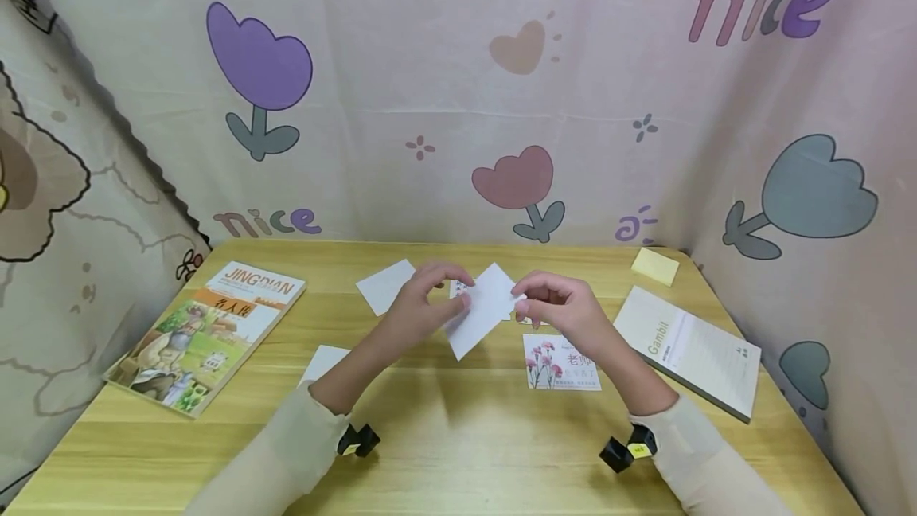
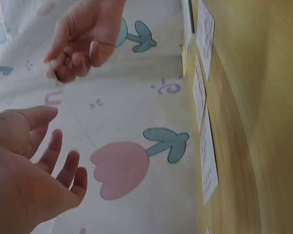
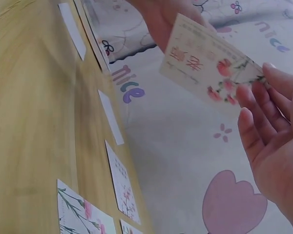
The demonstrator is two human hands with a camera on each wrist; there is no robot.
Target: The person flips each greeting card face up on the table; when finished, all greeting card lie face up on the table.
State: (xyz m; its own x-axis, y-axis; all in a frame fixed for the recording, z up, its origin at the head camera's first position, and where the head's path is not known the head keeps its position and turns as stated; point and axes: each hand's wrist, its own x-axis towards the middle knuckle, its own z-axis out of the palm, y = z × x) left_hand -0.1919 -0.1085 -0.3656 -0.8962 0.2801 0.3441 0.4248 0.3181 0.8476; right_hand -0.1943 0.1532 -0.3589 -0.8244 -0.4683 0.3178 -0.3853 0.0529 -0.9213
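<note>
A greeting card is held up over the table, its blank white side towards the head view. Pink flowers and red characters cover its other side in the right wrist view. My right hand pinches one corner between thumb and fingers. At the opposite edge is my left hand; its thumb overlaps the blank side in the head view. In the left wrist view, the fingers of the left hand are spread apart. Below the right hand, a flower-printed card lies face up.
Two blank white cards lie to the left, one further back and one nearer. More printed cards are partly hidden behind the held one. An illustrated book lies at left; a notebook and yellow sticky notes at right.
</note>
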